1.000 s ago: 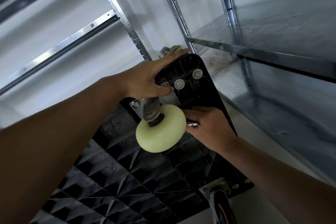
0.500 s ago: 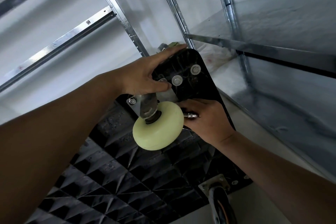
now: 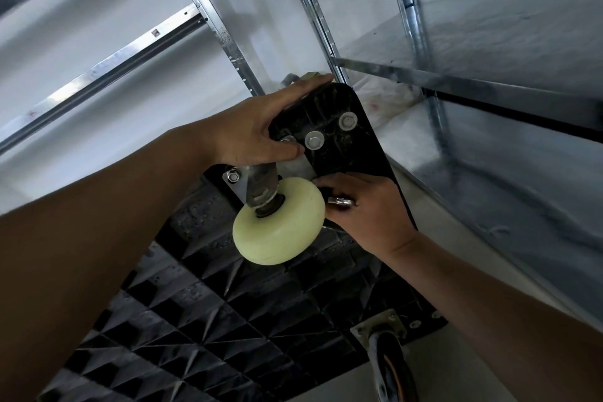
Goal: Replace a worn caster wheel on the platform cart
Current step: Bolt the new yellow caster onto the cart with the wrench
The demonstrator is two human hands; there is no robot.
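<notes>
Black ribbed plastic fills the lower view: the underside of the platform cart (image 3: 228,320) faces me, with galvanised steel shelving (image 3: 424,78) just behind its rounded corner.

Caster wheel (image 3: 279,222): cream-coloured, sitting in a grey metal fork (image 3: 261,183) near that corner. The fork's mounting plate (image 3: 239,189) lies flat against the underside; one hex bolt head shows at its outer corner. Two more bolt heads on large washers (image 3: 314,140) sit further up the corner, side by side.

Left hand (image 3: 257,130): clamped over the cart's corner edge, fingers straight along the far side, thumb pressed across the underside just above the fork.

Right hand (image 3: 368,209): on the other side of the wheel, just beside it, fingers curled around a small shiny metal tool (image 3: 341,201). Only its end shows, so I cannot tell what kind it is, nor what it bears on behind the wheel.

Second caster (image 3: 390,365): dark wheel on its own plate, at the cart's lower corner, well apart from both hands.
</notes>
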